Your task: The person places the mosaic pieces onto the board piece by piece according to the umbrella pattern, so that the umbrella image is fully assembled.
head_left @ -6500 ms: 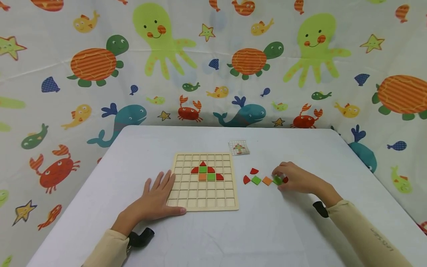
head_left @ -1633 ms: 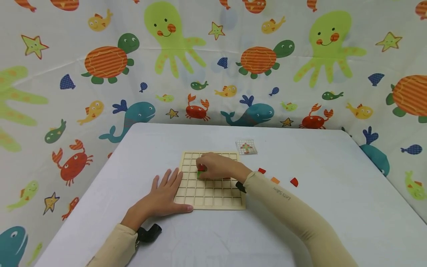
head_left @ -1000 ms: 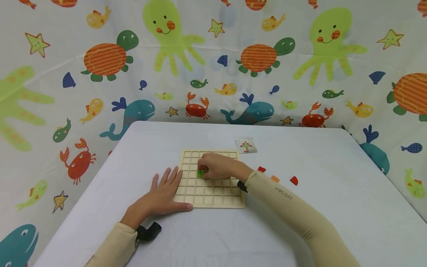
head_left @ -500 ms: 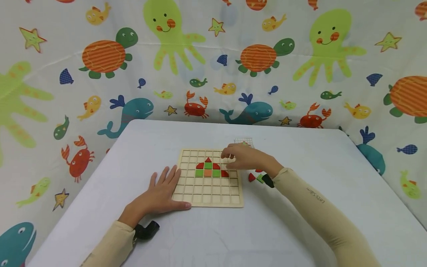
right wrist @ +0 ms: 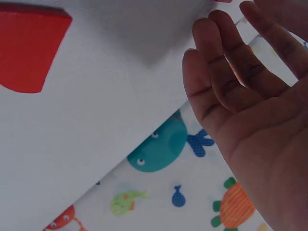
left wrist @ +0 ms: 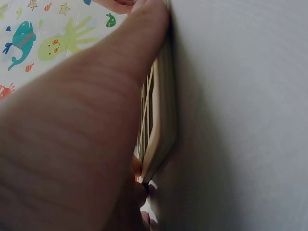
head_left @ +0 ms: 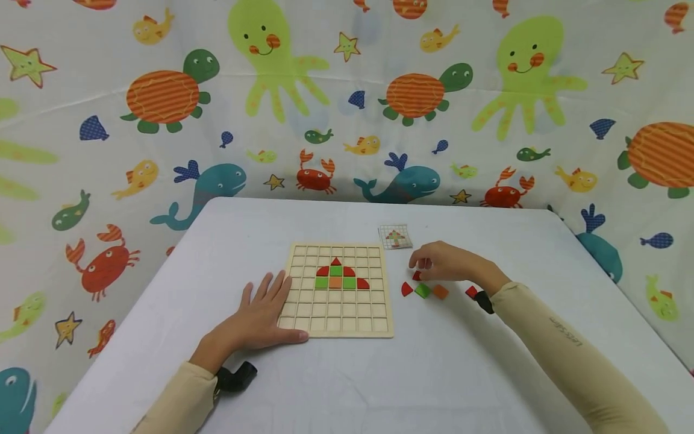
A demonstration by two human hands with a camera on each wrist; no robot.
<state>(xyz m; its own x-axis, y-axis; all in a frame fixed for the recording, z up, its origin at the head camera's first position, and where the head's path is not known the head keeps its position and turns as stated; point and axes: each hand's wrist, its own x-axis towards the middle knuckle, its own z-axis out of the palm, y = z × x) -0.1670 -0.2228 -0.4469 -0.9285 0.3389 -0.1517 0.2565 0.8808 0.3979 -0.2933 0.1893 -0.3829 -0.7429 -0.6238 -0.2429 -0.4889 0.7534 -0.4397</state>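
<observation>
My left hand [head_left: 255, 319] lies flat with spread fingers at the left edge of the wooden grid board [head_left: 336, 319]; in the left wrist view the board's edge [left wrist: 166, 106] shows beside the thumb. On the board sit a red triangle [head_left: 336, 261], a green square [head_left: 336, 270] between two red quarter-circle pieces, then a row of green, orange [head_left: 335, 282] and green squares with a red quarter-circle [head_left: 362, 283]. My right hand [head_left: 450, 262] hovers over the loose pieces, fingers loosely bent, fingertips right at a red piece [head_left: 417, 275].
Right of the board lie a red quarter-circle [head_left: 406, 289], a green square [head_left: 422, 290], an orange square [head_left: 441, 292] and another red piece [head_left: 471, 292] by the right wrist. A pattern card [head_left: 395, 237] lies behind them on the white table [head_left: 336, 386].
A green square now sits at the left of the board's lower row, where my right hand was. That hand has moved off the board rightward to the loose pieces. The left hand stays put.
</observation>
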